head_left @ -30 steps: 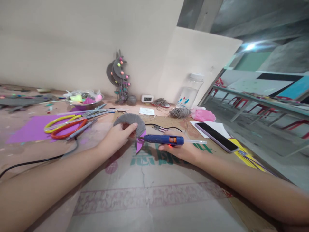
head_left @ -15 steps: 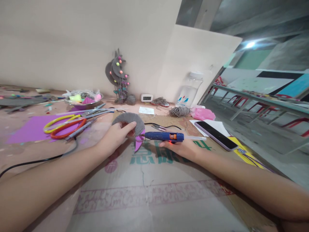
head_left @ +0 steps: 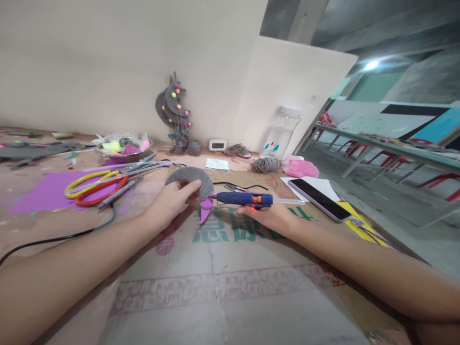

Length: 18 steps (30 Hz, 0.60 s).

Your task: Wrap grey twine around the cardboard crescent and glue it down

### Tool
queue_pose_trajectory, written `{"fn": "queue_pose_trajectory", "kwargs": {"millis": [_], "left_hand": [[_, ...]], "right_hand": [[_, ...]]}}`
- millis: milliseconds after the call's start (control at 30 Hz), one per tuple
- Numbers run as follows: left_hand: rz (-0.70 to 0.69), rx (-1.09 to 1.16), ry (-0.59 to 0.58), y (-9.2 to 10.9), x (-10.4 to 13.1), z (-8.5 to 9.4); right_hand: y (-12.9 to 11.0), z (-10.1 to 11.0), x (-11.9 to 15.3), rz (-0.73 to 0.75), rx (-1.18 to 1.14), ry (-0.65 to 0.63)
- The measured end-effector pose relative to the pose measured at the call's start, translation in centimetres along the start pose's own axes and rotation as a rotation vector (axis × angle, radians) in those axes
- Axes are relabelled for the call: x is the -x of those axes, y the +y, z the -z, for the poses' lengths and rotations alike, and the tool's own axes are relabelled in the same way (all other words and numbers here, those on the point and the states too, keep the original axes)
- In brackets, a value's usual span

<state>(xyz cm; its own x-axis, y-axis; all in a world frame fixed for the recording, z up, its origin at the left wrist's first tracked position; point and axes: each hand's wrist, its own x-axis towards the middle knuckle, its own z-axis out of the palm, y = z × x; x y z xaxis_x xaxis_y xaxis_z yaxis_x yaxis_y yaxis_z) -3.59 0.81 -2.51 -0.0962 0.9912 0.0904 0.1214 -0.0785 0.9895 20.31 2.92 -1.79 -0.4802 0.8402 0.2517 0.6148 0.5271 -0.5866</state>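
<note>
Pinched in my left hand (head_left: 176, 199) is a grey yarn-wrapped crescent (head_left: 194, 177), its curve upward above the cardboard. A purple tip (head_left: 206, 210) shows at the crescent's right end, where the yarn does not cover it. My right hand (head_left: 268, 215) is wrapped round a blue hot glue gun (head_left: 244, 199) with a red light lit and a clear glue stick (head_left: 293, 201) poking out of its back. The gun's nozzle points left and is at the border between yarn and purple; whether it touches cannot be told. The fingers under the gun are partly hidden.
Big scissors (head_left: 97, 187) with yellow and red handles lie at left on purple sheet (head_left: 39, 191). Behind are a bowl (head_left: 124, 153), a decorated moon hanging (head_left: 176, 112), a timer (head_left: 217, 144), yarn (head_left: 266, 165) and a bottle (head_left: 280, 134). A phone (head_left: 319, 200) lies at right.
The glue gun's nozzle has shifted very slightly up along the crescent's purple end. Both hands keep their holds, and the view has moved slightly.
</note>
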Motion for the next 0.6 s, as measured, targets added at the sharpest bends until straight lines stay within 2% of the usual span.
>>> {"fn": "queue_pose_trajectory", "kwargs": {"millis": [600], "left_hand": [[0.013, 0.02, -0.027, 0.46, 0.06, -0.12]], "right_hand": [[-0.11, 0.19, -0.34, -0.053, -0.002, 0.04]]}}
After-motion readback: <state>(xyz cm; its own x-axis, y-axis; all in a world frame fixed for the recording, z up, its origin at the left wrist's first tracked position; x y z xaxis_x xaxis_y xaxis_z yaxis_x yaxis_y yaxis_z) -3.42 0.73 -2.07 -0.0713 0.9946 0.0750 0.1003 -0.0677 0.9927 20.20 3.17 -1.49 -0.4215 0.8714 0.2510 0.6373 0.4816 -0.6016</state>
